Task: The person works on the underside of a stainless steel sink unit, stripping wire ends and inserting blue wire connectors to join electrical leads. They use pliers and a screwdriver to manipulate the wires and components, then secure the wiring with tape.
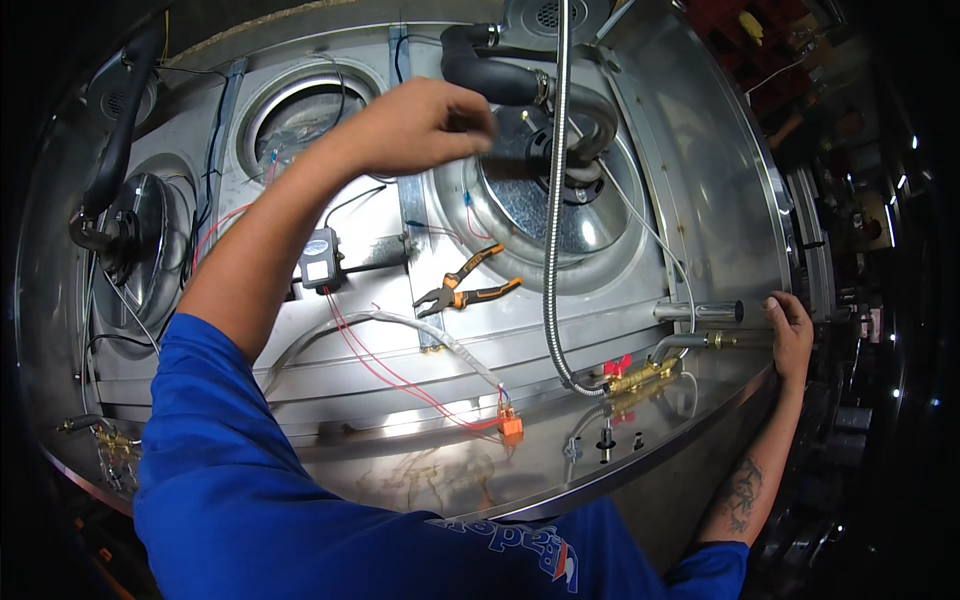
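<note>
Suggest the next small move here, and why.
Perhaps bring the left hand to the black hose: in this view, the hand is raised close to it, and nothing shows clearly in its grasp. The right hand rests at the metal rim, and the pliers lie apart from both hands.

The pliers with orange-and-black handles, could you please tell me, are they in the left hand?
No, the pliers lie on the metal panel, apart from the left hand.
</note>
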The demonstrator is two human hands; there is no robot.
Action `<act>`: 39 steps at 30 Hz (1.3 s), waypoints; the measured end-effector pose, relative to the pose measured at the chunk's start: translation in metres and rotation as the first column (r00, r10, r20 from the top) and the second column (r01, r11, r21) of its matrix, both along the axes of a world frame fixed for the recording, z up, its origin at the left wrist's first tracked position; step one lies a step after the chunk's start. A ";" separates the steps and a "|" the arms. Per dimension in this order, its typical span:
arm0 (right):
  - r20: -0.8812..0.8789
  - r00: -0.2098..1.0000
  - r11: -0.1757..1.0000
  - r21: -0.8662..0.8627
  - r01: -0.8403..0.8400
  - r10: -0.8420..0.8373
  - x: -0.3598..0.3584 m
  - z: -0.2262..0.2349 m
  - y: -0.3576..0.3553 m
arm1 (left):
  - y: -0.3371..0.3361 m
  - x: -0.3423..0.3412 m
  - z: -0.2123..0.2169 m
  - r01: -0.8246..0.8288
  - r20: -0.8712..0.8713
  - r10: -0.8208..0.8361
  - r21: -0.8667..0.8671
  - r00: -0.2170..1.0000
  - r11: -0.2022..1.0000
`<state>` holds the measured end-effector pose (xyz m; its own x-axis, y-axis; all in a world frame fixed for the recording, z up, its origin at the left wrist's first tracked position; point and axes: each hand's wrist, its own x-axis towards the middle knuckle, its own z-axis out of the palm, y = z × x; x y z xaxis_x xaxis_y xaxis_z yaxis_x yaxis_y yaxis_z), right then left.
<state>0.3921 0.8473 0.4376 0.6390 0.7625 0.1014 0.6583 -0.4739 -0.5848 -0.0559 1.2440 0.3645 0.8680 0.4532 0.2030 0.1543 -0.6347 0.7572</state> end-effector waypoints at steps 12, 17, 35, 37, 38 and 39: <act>-0.014 0.999 0.999 0.004 -0.051 0.051 0.026 -0.004 -0.013 | -0.031 0.006 -0.072 0.309 -0.507 -0.262 0.009 0.821 0.951; -0.037 0.997 0.998 0.016 -0.060 0.061 0.027 -0.002 -0.016 | -0.065 0.007 -0.068 0.474 -0.635 -0.617 -0.409 0.466 0.780; 0.184 0.977 0.993 0.057 0.102 -0.111 -0.031 0.005 0.015 | -0.123 0.015 -0.005 0.648 -0.200 -0.867 -0.592 0.457 0.478; 0.156 0.978 0.990 0.047 0.131 -0.137 -0.025 0.004 0.021 | -0.111 0.026 0.012 0.606 -0.191 -0.828 -0.599 0.527 0.524; 0.191 0.972 0.987 0.113 0.117 -0.137 -0.017 0.006 0.025 | -0.102 0.041 0.016 0.580 -0.216 -0.802 -0.590 0.557 0.562; 0.195 0.971 0.981 0.164 0.107 -0.139 -0.015 0.003 0.025 | -0.103 0.046 0.015 0.548 -0.224 -0.776 -0.595 0.590 0.588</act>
<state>0.3774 0.8721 0.4410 0.6804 0.6448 0.3483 0.7137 -0.4751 -0.5147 -0.0097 1.1408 0.3794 0.8805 -0.3605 -0.3078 0.1930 -0.3204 0.9274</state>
